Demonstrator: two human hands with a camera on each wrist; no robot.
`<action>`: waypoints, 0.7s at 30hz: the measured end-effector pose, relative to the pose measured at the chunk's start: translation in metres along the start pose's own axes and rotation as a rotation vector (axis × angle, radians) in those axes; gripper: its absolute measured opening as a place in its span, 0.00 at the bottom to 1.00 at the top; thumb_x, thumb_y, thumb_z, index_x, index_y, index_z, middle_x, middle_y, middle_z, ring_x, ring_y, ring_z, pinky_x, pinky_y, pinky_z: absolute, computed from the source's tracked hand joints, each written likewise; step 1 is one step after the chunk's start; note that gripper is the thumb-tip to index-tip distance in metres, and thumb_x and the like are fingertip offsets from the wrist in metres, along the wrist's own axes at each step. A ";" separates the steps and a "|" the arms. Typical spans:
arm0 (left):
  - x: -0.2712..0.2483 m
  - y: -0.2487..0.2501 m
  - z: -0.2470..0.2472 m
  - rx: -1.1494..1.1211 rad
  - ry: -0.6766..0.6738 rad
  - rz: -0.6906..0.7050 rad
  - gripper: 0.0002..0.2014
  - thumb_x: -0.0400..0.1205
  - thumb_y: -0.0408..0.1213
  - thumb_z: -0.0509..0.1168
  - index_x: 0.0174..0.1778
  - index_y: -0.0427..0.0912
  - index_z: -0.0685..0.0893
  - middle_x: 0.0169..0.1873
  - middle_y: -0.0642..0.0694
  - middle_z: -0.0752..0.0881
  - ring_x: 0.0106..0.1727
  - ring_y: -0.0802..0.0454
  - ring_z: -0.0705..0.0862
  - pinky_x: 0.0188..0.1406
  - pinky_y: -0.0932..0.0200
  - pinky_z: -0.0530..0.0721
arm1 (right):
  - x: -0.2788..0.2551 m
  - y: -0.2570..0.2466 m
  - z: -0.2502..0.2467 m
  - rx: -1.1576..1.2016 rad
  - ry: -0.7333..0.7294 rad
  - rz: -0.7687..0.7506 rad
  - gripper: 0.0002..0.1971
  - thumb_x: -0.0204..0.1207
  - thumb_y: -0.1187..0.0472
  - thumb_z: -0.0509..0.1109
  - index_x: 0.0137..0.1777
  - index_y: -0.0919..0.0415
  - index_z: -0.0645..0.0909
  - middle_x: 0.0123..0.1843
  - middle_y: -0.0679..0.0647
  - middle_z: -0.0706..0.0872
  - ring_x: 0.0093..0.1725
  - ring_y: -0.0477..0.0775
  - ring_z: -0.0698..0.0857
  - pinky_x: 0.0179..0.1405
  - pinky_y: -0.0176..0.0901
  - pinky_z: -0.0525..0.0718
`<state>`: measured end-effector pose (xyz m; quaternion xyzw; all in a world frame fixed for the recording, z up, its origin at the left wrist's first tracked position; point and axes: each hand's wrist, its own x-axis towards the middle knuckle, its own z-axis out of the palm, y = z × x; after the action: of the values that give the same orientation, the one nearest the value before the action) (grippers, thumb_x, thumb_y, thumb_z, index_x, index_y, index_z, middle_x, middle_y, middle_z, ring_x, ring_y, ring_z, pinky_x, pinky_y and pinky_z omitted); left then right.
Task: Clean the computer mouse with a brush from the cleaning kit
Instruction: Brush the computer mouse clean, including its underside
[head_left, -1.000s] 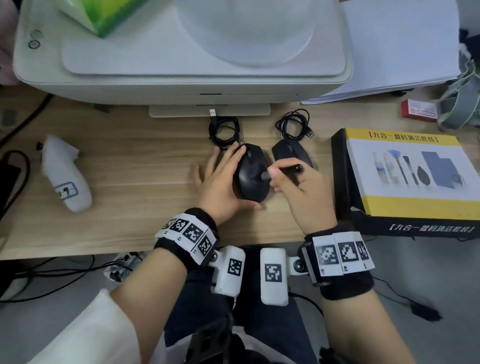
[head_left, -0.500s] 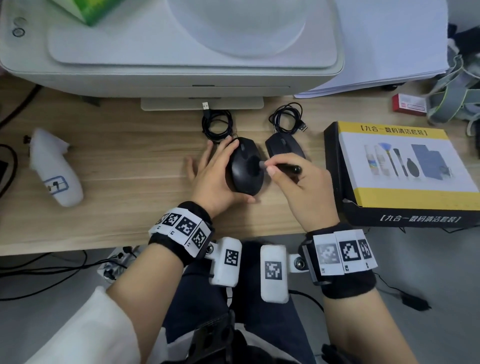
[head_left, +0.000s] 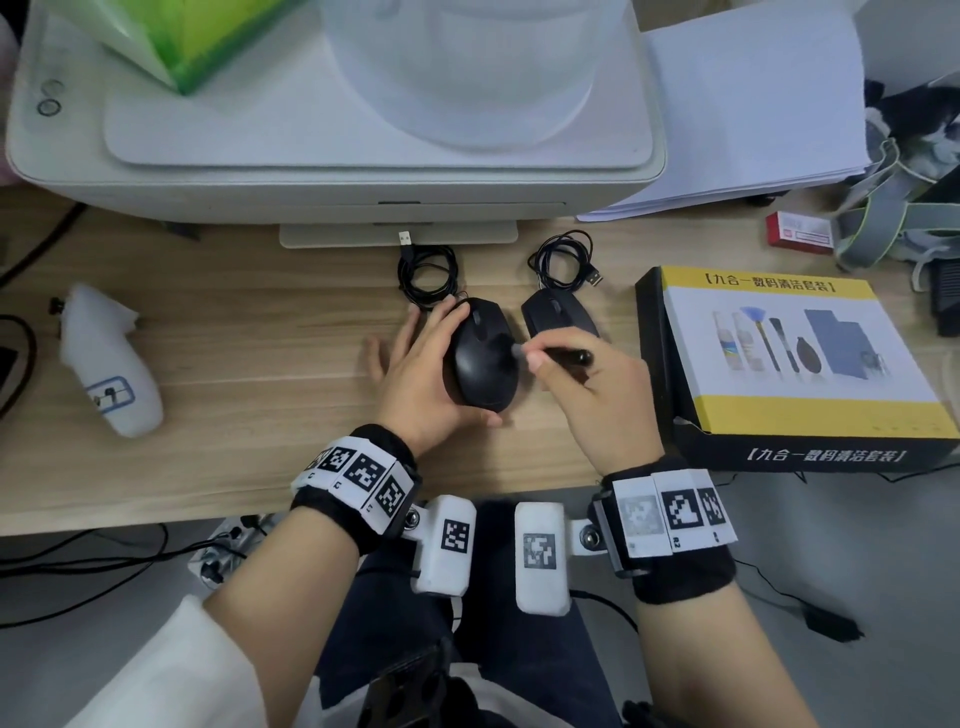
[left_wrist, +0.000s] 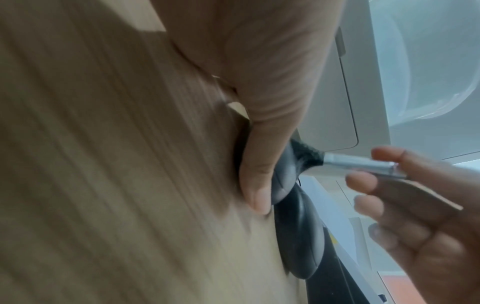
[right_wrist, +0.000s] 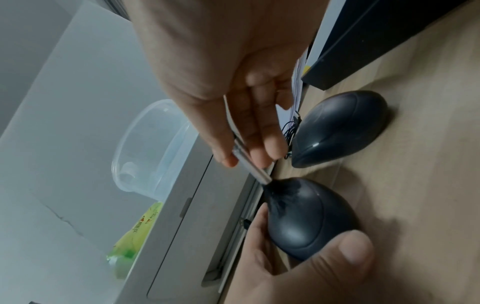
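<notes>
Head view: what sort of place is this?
Probably an office desk: a white desktop printer, a stack of white paper and two black wired computer mice on a light wooden desktop.

Black mouse (head_left: 483, 364) flat on desk, brush (head_left: 553, 356) bristles touching.

a smooth, slightly glossy black plastic mouse (head_left: 483, 364) is seen on a matt wood-grain table (head_left: 234, 374); the brush (right_wrist: 253, 166) shows a brushed metal ferrule and dark bristles.

mouse (head_left: 480, 364) under left hand (head_left: 415, 384): black | brush (right_wrist: 253, 166) in right hand (head_left: 597, 405): silver ferrule, black bristles | box (head_left: 789, 364) right of right hand: yellow, white, black | desk (head_left: 234, 364): light wood grain
</notes>
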<state>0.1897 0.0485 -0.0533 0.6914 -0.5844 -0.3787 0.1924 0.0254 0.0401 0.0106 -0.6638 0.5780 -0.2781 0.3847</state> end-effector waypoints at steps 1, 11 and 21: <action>0.000 0.000 0.000 0.000 -0.004 -0.001 0.60 0.51 0.54 0.82 0.79 0.61 0.56 0.81 0.63 0.55 0.83 0.54 0.43 0.77 0.36 0.32 | 0.000 -0.001 0.001 0.020 -0.041 0.006 0.05 0.74 0.58 0.68 0.43 0.52 0.86 0.40 0.41 0.89 0.42 0.41 0.86 0.49 0.42 0.83; 0.001 0.000 -0.001 -0.007 -0.015 -0.002 0.61 0.51 0.54 0.82 0.79 0.61 0.56 0.81 0.64 0.55 0.83 0.54 0.43 0.77 0.36 0.32 | 0.003 -0.005 0.003 -0.028 -0.034 0.059 0.07 0.70 0.52 0.66 0.37 0.48 0.85 0.29 0.40 0.86 0.35 0.46 0.86 0.50 0.57 0.83; 0.002 0.001 -0.003 -0.014 -0.029 -0.004 0.61 0.51 0.54 0.82 0.79 0.60 0.56 0.81 0.63 0.55 0.83 0.54 0.42 0.77 0.36 0.31 | 0.009 -0.006 0.005 -0.075 0.016 0.031 0.07 0.69 0.51 0.65 0.35 0.46 0.84 0.27 0.43 0.86 0.39 0.56 0.87 0.55 0.66 0.79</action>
<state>0.1908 0.0461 -0.0512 0.6858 -0.5831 -0.3930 0.1878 0.0345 0.0329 0.0118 -0.6664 0.6013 -0.2556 0.3592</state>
